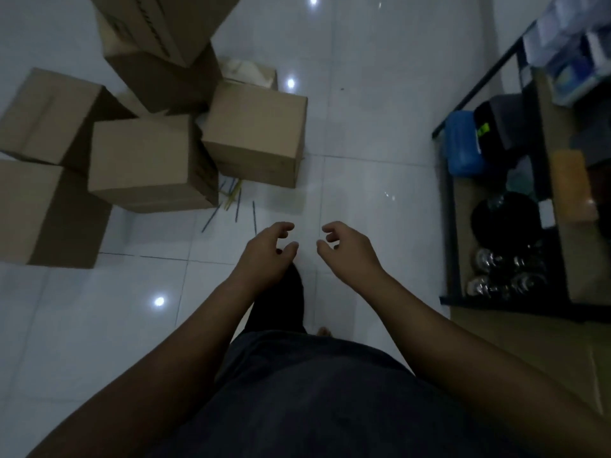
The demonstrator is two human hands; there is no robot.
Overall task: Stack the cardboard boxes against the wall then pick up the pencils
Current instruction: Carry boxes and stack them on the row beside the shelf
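Several brown cardboard boxes lie scattered on the white tiled floor at the upper left. The nearest ones are a box [254, 133] right of centre and a box [145, 160] beside it; two more [165, 38] are piled behind. Several thin pencils [236, 203], dark and yellow, lie loose on the floor between and in front of these two boxes. My left hand [267, 252] and my right hand [347, 249] hover side by side above the floor, just below the pencils, fingers curled apart and holding nothing.
A dark metal shelf [449, 226] stands along the right, holding a blue container [463, 143], dark bowls and glassware. A large box [43, 213] sits at the far left. My dark trousers and a bare foot show below the hands.
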